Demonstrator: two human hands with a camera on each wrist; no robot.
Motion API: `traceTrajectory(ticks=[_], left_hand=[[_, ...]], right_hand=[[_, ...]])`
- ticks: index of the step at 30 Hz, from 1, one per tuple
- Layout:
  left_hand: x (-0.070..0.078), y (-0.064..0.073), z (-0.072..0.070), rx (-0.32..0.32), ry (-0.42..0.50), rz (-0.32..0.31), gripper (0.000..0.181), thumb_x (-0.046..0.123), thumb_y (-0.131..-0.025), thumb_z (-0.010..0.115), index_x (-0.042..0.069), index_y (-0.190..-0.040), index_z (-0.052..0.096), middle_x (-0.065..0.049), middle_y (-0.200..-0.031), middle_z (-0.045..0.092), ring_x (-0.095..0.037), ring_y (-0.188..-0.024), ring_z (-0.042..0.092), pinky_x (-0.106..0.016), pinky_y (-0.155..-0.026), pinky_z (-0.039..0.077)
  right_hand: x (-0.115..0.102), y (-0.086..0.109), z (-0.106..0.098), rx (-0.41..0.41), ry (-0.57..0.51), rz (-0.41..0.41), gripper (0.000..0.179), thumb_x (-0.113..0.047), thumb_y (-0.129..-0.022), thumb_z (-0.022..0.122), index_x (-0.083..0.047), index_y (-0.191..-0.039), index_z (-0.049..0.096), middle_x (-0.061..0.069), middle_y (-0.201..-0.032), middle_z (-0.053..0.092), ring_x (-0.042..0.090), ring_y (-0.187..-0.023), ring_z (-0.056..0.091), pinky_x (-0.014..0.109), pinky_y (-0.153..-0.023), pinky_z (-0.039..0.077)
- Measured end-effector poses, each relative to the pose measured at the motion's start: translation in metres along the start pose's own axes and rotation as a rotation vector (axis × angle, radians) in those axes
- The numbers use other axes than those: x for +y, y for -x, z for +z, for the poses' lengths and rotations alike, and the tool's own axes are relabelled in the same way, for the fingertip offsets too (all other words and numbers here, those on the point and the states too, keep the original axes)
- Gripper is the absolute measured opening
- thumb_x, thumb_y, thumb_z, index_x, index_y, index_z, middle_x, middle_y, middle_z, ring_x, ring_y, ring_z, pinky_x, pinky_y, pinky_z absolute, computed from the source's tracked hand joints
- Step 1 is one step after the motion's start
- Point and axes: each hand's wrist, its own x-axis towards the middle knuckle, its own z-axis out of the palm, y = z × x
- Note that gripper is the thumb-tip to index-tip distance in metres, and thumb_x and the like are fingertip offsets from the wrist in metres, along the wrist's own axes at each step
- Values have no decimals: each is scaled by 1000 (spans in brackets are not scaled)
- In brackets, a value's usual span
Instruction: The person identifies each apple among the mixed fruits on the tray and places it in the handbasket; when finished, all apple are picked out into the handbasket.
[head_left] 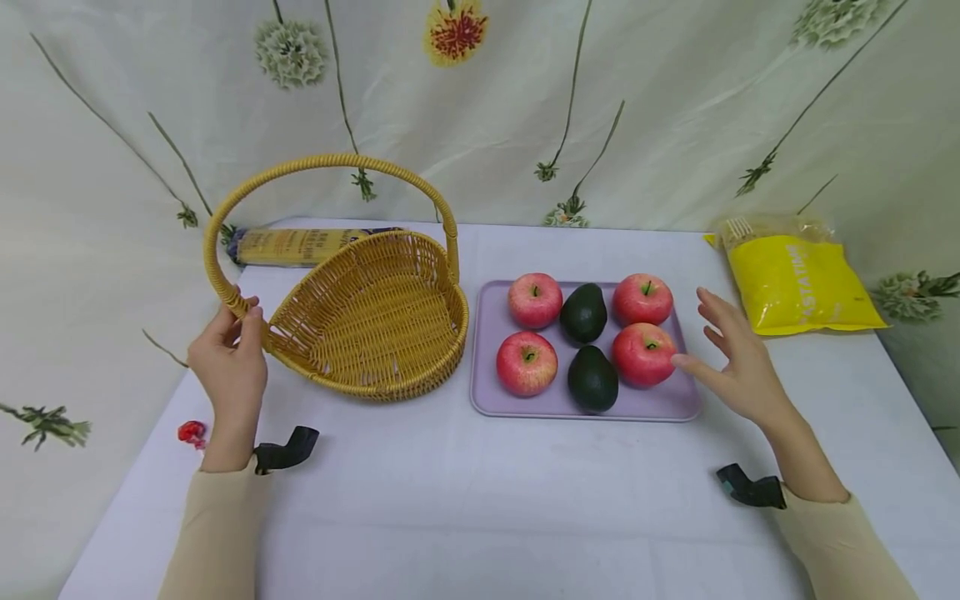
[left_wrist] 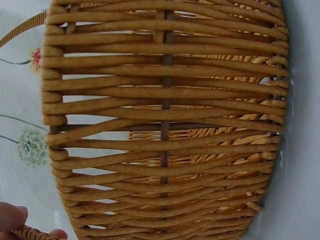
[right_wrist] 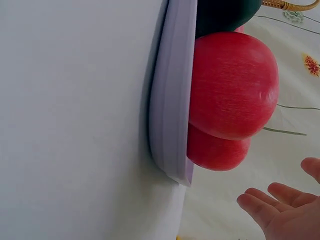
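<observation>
My left hand [head_left: 234, 354] pinches the lower left end of the handle [head_left: 330, 163] of a yellow-brown wicker basket [head_left: 375, 388]. Nothing lies inside the basket; its woven side [left_wrist: 165, 145] fills the left wrist view. On a light purple tray [head_left: 540, 410] lie several red apples and two dark green avocados, a front one [head_left: 592, 379] and a back one [head_left: 583, 314]. My right hand [head_left: 738, 367] hovers at the tray's right side, fingers spread and holding nothing. Its thumb is close to the front right apple [head_left: 642, 354]; the right wrist view shows a gap between the fingers and the apples.
Behind the basket lies a long yellow and blue package [head_left: 300, 247]. A yellow pasta bag [head_left: 806, 283] lies at the back right, beyond the right hand. A small red object [head_left: 192, 432] is beside the left wrist. Flower-printed cloth [head_left: 495, 125] hangs behind the white table [head_left: 480, 500].
</observation>
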Motion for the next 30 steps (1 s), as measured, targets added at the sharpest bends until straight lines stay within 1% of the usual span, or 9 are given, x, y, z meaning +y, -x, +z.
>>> traceTrajectory(ticks=[4, 7, 11, 17, 24, 26, 30], left_hand=[[-3, 0, 1, 20, 9, 27, 35, 31, -98, 58, 21, -131, 64, -1, -120, 70, 3, -93, 59, -8, -75, 48], [-3, 0, 2, 26, -1, 43, 34, 31, -98, 58, 20, -129, 66, -3, -119, 70, 4, -93, 59, -7, -74, 47], [-2, 1, 1, 23, -11, 54, 34, 32, -98, 57, 19, -128, 66, -6, -121, 70, 3, -94, 59, -8, -75, 48], [-2, 1, 1, 22, 5, 77, 34, 29, -98, 59, 18, -129, 65, -6, -118, 71, 5, -92, 60, -9, -79, 51], [-3, 2, 1, 29, 10, 101, 33, 29, -98, 58, 16, -127, 67, -7, -117, 71, 8, -91, 59, -7, -76, 49], [-3, 2, 1, 27, 13, 107, 34, 29, -98, 58, 17, -128, 66, -6, -115, 71, 8, -90, 59, -7, -76, 49], [-4, 3, 1, 26, 21, 116, 34, 29, -98, 58, 18, -129, 66, -3, -112, 72, 8, -90, 59, -6, -76, 49]], right_hand=[[3, -1, 4, -20, -21, 22, 91, -8, -81, 77, -22, -155, 27, 18, -154, 34, 44, -134, 39, 2, -95, 34], [3, -1, 6, -28, -26, 31, 90, -9, -82, 76, -22, -156, 26, 18, -155, 33, 45, -134, 40, 1, -94, 34], [3, -1, 9, -44, -36, 40, 89, -9, -83, 75, -22, -156, 24, 19, -155, 31, 45, -133, 40, 0, -93, 34], [3, 1, 11, -65, -75, 53, 88, -7, -85, 72, -19, -157, 23, 23, -155, 30, 47, -131, 41, 0, -92, 35], [4, 2, 14, -110, -116, 79, 89, -8, -86, 73, -20, -157, 20, 24, -153, 32, 47, -131, 39, 1, -91, 36], [4, 2, 14, -117, -127, 87, 89, -8, -86, 73, -18, -157, 20, 24, -152, 34, 47, -131, 40, 1, -91, 37], [5, 3, 16, -137, -141, 104, 86, -8, -85, 73, -9, -154, 22, 24, -150, 36, 45, -129, 42, 1, -91, 38]])
